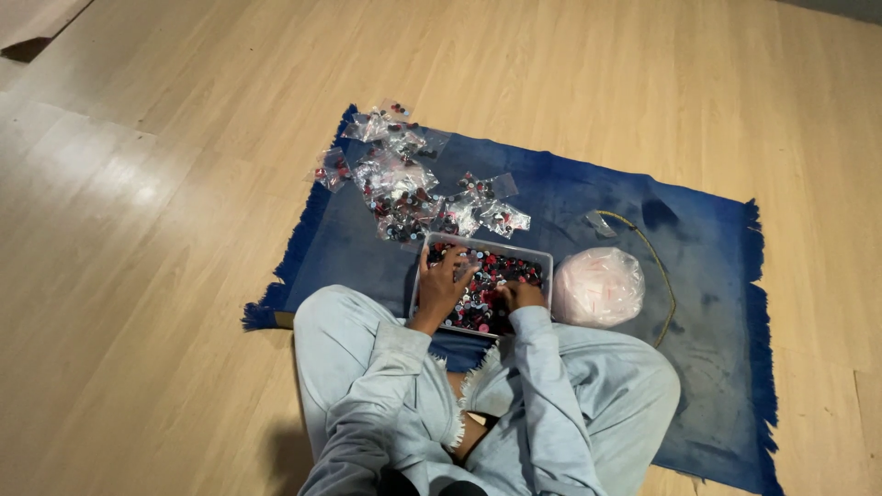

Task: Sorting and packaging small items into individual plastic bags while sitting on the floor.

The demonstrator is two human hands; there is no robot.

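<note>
A clear plastic tray (542, 259) full of small red, black and white round pieces sits on a blue rug in front of my crossed legs. My left hand (443, 281) rests on the tray's left side with a small clear plastic bag (467, 266) at its fingers. My right hand (522, 296) lies in the pieces at the tray's near edge, its fingers curled down among them. Whether it grips any piece is hidden.
Several small clear bags (397, 179) filled with the same pieces lie heaped on the blue fringed rug (588, 188) beyond the tray. A large pinkish bag of empty bags (597, 287) sits right of the tray, beside a yellow cord (660, 266). Wooden floor surrounds the rug.
</note>
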